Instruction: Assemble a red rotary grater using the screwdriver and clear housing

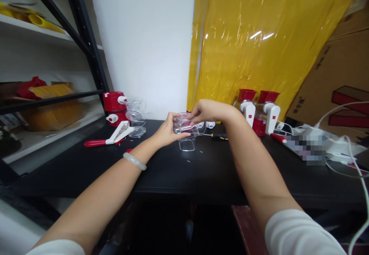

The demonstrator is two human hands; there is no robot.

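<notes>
Above the middle of the black table, my left hand (168,131) grips a clear plastic housing (182,123) from its left side, thumb underneath. My right hand (203,113) reaches over the housing from the right, its fingers bent down onto it; whether a small part is pinched there I cannot make out. Just below the housing lies a clear rounded plastic piece (187,144). A screwdriver (220,136) with a black and yellow handle rests to the right, partly behind my right arm. Small white bits (188,161) are scattered on the tabletop.
Red bases with clear parts (115,103) are stacked at left, near a white crank with a red handle (108,141). Two red-and-white assembled devices (269,111) stand at right. White chargers and cables (334,143) cover the right end; a metal shelf (86,40) borders the left.
</notes>
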